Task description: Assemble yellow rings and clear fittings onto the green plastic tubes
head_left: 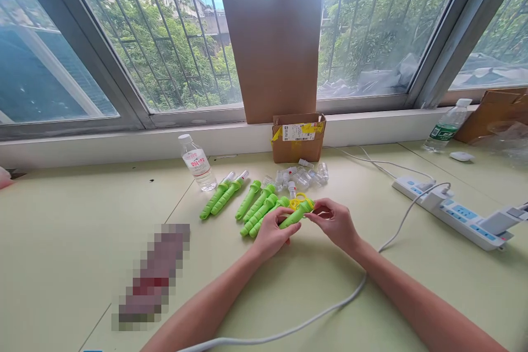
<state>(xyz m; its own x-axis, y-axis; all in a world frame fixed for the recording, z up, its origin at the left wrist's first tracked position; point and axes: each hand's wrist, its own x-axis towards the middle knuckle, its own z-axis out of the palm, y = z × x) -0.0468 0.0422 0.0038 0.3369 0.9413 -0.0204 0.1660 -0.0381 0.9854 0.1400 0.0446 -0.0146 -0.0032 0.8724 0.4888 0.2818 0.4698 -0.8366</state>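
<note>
My left hand (273, 234) is closed around a green plastic tube (293, 216) with a threaded neck, tilted up to the right. At its neck, my right hand (333, 221) pinches with thumb and fingers where a bit of yellow ring (312, 204) shows; the fingertips partly hide it. Just behind the held tube lie loose yellow rings (297, 198). Several more green tubes (259, 214) lie side by side left of my left hand. Farther left, two green tubes (225, 197) have clear tops fitted.
Clear plastic caps (305, 177) are heaped before a small cardboard box (297, 146). Water bottles stand at left (198, 165) and right (447, 126). A power strip (454, 213) lies right, its white cable (350, 298) passing under my right forearm. A blurred patch (152, 278) covers something at left.
</note>
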